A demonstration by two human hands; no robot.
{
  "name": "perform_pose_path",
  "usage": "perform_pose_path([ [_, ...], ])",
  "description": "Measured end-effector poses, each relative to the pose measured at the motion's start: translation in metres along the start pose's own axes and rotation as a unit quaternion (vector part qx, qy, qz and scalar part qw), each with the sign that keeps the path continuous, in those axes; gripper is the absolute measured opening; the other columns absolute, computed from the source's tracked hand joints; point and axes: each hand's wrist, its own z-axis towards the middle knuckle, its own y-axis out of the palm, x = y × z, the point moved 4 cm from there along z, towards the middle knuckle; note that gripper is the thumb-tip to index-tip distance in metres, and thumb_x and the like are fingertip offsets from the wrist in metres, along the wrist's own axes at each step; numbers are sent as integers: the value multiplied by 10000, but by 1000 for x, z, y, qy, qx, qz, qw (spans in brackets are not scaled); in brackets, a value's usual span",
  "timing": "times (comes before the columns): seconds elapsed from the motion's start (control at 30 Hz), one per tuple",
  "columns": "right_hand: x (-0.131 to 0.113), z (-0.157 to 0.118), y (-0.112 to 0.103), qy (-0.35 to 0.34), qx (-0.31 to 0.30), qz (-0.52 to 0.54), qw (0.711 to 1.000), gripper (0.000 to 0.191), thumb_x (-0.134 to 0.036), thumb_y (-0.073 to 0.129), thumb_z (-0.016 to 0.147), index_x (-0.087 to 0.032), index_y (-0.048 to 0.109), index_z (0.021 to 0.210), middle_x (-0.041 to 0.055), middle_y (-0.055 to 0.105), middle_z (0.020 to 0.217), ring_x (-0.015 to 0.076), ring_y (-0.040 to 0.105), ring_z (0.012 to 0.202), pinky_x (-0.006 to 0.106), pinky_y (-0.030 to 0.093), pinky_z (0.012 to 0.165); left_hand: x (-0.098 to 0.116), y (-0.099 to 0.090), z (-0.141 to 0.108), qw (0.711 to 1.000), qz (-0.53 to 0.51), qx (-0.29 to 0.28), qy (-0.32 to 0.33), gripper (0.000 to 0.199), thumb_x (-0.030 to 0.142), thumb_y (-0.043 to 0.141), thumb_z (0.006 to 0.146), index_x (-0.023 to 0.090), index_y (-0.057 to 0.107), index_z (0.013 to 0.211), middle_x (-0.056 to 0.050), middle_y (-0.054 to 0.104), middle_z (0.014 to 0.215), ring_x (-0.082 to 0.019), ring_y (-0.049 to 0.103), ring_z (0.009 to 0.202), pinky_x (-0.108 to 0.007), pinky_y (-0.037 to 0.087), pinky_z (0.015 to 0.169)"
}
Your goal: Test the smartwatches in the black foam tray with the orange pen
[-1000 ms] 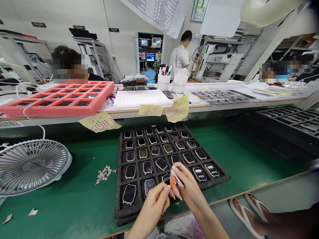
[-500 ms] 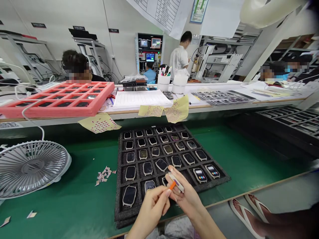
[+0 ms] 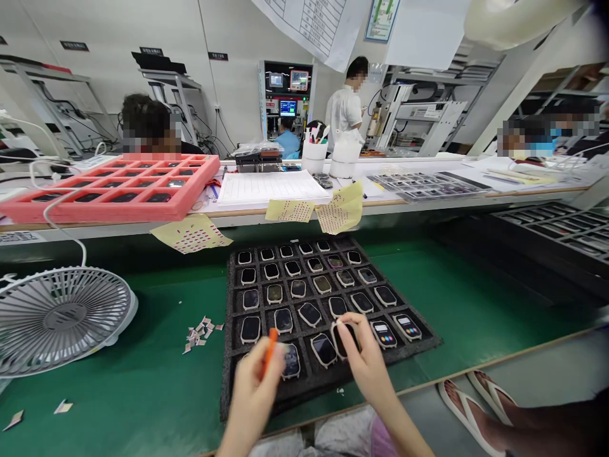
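A black foam tray [image 3: 304, 400] full of smartwatch bodies lies on the green mat in front of me. My right hand [image 3: 364, 352] pinches the edge of a smartwatch [image 3: 343, 341] over the tray's front part, beside another dark-screened watch [image 3: 323, 350]. Upright in my left hand [image 3: 257, 377] is a small orange stick-like tool [image 3: 270, 349], its exact kind unclear. That hand hovers at the tray's front left and hides part of a watch there. Two watches at the right, one of them this lit watch [image 3: 383, 334], show colourful screens.
A white fan [image 3: 66, 317] stands at the left, with small scraps [image 3: 202, 333] between it and the tray. Behind, a shelf carries a pink foam tray [image 3: 181, 206] and papers; dotted yellow sheets [image 3: 190, 233] hang from its edge. Black trays [image 3: 561, 222] sit at the right.
My hands have come apart: the left moved left with the orange tool, away from the watch. My right hand lowered the watch toward the tray and turned it screen up.
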Motion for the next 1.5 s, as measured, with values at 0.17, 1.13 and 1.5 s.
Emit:
perform_pose_path([
  [0.17, 10, 13, -39, -129, -9, -352, 927, 183, -379, 484, 922, -239, 572, 845, 53, 633, 811, 251, 576, 790, 372, 414, 728, -26, -103, 8, 944, 263, 188, -72, 339, 507, 492, 805, 219, 458, 629, 47, 363, 510, -128, 353, 475, -212, 295, 488],
  [1.13, 5, 3, 23, -25, -178, -259, 949, 101, -329, 530, 898, -245, 585, 910, 4, 611, 787, 208, 541, 750, 344, 400, 744, -6, 20, -15, 986, 70, -150, -32, 314, 443, 312, 966, 198, 479, 862, 79, 344, 553, -113, 312, 522, -229, 244, 532],
  [1.5, -9, -7, 44, 184, -132, 258, 939, 247, -439, 631, 854, -222, 517, 888, -81, 471, 546, 55, 380, 399, 178, 309, 411, 2, 42, -14, 980, -29, -196, -16, 382, 449, 352, 959, 166, 533, 777, 82, 333, 505, -89, 278, 471, -225, 246, 503],
])
